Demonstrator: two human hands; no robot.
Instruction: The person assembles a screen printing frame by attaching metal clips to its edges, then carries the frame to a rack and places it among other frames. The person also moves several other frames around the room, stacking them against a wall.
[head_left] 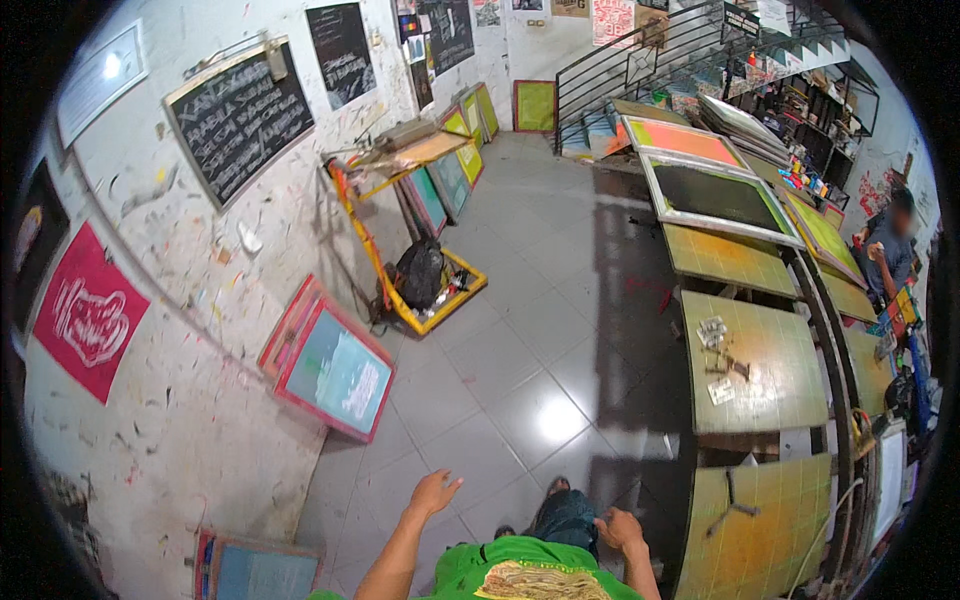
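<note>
Bare hands beside the near printing board (760, 555). The right hand (620, 530), just left of that board, has its fingers curled; how fully they close cannot be told, and no object shows there. The left hand (436, 492), farther left of the board, is empty, fingers loosely extended. A dark metal bracket (732, 503) rests on the board. Left across the floor leans a red-framed silk screen (338, 375); beyond the board lies a second printing board (780, 390). No handling is visibly under way; what is finished or remaining cannot be judged.
</note>
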